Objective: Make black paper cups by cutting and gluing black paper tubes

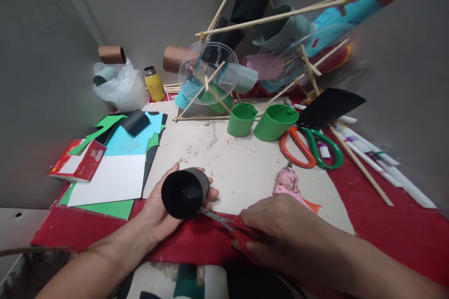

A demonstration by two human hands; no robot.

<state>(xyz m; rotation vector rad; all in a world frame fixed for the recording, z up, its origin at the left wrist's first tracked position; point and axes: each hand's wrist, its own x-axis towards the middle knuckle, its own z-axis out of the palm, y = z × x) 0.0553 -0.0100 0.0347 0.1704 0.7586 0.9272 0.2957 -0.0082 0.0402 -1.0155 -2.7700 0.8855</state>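
Note:
A black paper tube (185,192) rests in my left hand (159,212), its open end facing me and my fingers wrapped behind it. My right hand (277,229) grips red-handled scissors (242,233). Their narrow metal blades point left, with the tips at the lower right edge of the tube. Beyond my right hand lies a pink glue gun (286,180) on the pale board. Two green paper tubes (242,120) stand farther back on the board.
A frame of wooden sticks (259,21) with plastic lids and paper tubes rises at the back. Orange-handled and green-handled scissors (297,148) lie right, near white rolled paper (403,177). Coloured paper sheets (108,182), a red box (79,161), a yellow bottle (154,85) and a plastic bag (124,88) are left.

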